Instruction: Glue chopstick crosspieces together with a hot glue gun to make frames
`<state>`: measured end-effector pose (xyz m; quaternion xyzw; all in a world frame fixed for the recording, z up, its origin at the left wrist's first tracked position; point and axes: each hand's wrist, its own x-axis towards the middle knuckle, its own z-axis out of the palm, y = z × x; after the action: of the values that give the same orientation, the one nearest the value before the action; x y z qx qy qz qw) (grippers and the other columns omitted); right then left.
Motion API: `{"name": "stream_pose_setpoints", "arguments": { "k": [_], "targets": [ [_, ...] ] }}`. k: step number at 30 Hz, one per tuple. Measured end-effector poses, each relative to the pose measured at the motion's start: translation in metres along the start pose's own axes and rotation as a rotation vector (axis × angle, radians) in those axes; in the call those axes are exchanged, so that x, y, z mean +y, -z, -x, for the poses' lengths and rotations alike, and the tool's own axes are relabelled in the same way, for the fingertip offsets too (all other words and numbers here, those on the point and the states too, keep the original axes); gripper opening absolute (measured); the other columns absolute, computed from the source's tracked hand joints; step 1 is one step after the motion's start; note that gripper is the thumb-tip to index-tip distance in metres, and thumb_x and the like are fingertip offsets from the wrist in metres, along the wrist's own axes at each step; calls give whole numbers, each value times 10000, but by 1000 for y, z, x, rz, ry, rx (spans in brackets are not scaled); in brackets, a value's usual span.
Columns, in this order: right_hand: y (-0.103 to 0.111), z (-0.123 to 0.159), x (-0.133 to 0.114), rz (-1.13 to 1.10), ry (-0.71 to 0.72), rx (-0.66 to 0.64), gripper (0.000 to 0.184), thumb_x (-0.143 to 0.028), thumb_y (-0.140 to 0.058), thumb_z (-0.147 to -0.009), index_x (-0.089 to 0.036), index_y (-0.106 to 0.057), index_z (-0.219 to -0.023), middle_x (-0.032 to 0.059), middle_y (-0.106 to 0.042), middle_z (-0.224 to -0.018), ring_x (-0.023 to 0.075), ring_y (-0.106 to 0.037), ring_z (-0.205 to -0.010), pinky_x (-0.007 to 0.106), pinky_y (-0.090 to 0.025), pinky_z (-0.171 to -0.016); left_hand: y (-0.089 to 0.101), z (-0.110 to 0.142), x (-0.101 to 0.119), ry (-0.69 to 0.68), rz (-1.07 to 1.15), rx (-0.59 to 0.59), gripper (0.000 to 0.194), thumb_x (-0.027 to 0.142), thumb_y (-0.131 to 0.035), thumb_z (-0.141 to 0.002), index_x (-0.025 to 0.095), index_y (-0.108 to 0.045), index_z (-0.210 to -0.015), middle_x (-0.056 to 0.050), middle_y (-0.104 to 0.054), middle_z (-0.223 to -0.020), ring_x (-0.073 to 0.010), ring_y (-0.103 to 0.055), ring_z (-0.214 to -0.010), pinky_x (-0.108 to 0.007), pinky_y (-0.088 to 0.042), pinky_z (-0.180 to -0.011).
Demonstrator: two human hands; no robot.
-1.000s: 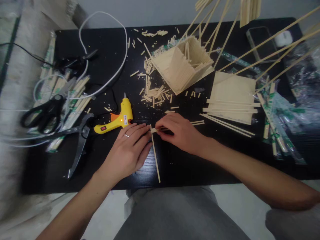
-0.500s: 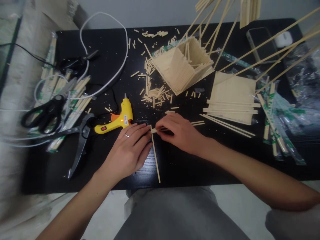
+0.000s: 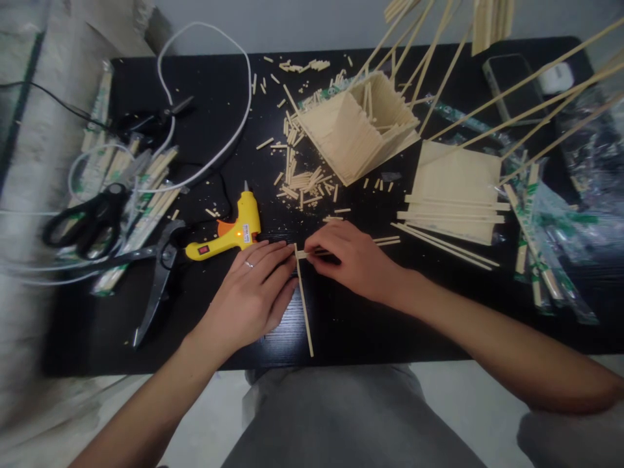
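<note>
Approx. partway along, judging by what's on the tabletop (image 3: 370, 331): an open-topped stick box (image 3: 341, 133) stands well beyond the R hand (image 3: 347, 260), and a flat stick panel (image 3: 453, 172) lies beyond the R forearm, w/ loose sticks (image 3: 453, 208) across its near edge; both look mostly done. Piece in hand looks barely begun: one long thin stick (image 3: 305, 305) lies between the hands, running toward the body, meeting a short pale strip (image 3: 301, 255) at its far end. Can't tell if that joint is glued. L hand (image 3: 256, 292) has fingers together, laid flat, tips at the stick's far end; can't tell if it grips. R hand pinches the strip btwn thumb & fingers. Left over: wrapped stick packs (image 3: 146, 211) well L of the L hand. Glue gun (image 3: 247, 221), light on, sits just beyond the L hand. Vs. 0.5 s ago: hands & stick hold the same pose; view only slides a bit.
</note>
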<state>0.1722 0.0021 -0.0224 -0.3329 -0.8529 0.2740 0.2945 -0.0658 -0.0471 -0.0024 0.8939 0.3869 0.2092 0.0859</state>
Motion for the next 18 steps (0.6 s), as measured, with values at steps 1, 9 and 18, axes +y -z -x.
{"name": "stream_pose_setpoints", "arguments": {
  "k": [1,9,18],
  "targets": [
    [0,0,0,-2,0,1,80,-144,-630,-1037,-220,-651,-1022,47,-762,-973,227,-658,-923,380,-497,-922,0,0,0,2,0,1,286,157,-680,-985,82,-716,-1259,-189,-739,-1340,-336,-676,-1309,-559,-523,-1175],
    [-1,0,0,1,10,3,79,-138,-639,-1036,-211,-645,-1007,48,-759,-967,224,-657,-921,377,-497,-924,0,1,-1,2,7,-1,297,162,-676,-986,100,-717,-1273,-184,-742,-1339,-337,-679,-1312,-568,-532,-1167],
    [0,0,0,-3,20,7,90,-122,-649,-1027,-208,-642,-1000,44,-760,-965,220,-662,-912,367,-495,-916,0,0,0,5,0,-10,299,155,-676,-984,81,-716,-1271,-192,-739,-1344,-341,-680,-1307,-572,-527,-1171]
  ]
}}
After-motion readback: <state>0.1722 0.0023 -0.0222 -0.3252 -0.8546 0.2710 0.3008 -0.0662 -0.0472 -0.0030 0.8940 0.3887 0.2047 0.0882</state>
